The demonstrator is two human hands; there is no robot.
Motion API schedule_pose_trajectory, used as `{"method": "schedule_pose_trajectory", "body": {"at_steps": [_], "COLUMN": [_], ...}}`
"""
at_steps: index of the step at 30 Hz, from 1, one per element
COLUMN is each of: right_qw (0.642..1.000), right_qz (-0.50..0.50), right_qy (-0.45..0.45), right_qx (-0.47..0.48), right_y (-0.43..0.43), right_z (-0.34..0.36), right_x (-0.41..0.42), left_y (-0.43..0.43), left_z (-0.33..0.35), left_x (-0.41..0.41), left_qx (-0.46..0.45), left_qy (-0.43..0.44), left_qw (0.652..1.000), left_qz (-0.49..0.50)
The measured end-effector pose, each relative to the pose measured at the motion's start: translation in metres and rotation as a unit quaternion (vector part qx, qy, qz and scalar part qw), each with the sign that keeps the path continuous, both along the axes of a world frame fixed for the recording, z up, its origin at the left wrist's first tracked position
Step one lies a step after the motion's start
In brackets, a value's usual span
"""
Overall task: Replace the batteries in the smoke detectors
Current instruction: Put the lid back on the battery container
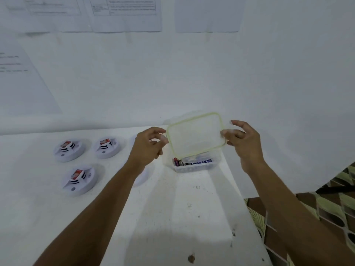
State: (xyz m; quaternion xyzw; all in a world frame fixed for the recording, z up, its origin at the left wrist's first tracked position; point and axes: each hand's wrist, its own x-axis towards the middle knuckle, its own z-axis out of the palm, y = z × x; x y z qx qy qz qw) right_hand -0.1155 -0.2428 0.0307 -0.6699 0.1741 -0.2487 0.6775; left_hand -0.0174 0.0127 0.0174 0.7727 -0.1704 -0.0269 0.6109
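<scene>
A clear plastic lid point(195, 136) with a pale green seal is held tilted above a clear box point(194, 167) of several batteries point(189, 161). My left hand point(148, 145) pinches the lid's left edge. My right hand point(243, 140) pinches its right edge. Three white round smoke detectors lie face down on the white table: one at the back left point(69, 149), one beside it point(107, 147), one nearer me point(79, 180). Each shows a red-labelled battery in its back. Another white round piece point(143, 178) is mostly hidden behind my left forearm.
The white table point(172, 217) ends at a right edge beside my right forearm, with patterned floor point(326, 217) below. A white wall with taped paper sheets point(126, 14) rises right behind the table.
</scene>
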Motion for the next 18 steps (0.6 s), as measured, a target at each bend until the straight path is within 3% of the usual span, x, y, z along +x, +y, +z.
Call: {"method": "schedule_pose_trajectory", "body": {"at_steps": [2, 5, 9, 12, 15, 18], "right_qw": [0.998, 0.996, 0.992, 0.991, 0.991, 0.987], "right_qz": [0.003, 0.040, 0.115, 0.113, 0.106, 0.084], "right_qy": [0.016, 0.014, -0.011, 0.012, 0.048, 0.064], "right_qx": [-0.063, -0.080, 0.050, 0.069, -0.061, -0.117], "right_y": [-0.005, -0.013, -0.023, -0.025, -0.020, -0.017], "right_z": [0.003, 0.005, -0.003, -0.019, -0.042, -0.057], "right_x": [0.004, 0.010, 0.011, 0.008, 0.005, 0.009], "left_y": [0.005, 0.006, 0.006, 0.004, -0.003, -0.007], "left_z": [0.005, 0.009, 0.001, -0.015, -0.039, -0.053], "left_x": [0.001, 0.000, -0.003, -0.007, -0.010, -0.013], "left_qx": [-0.040, -0.092, -0.127, -0.063, 0.062, 0.105], "left_qy": [0.000, 0.015, 0.012, -0.009, -0.078, -0.117], "left_qw": [0.999, 0.996, 0.992, 0.998, 0.995, 0.987], "left_qz": [0.019, 0.011, -0.013, -0.004, 0.009, 0.025]}}
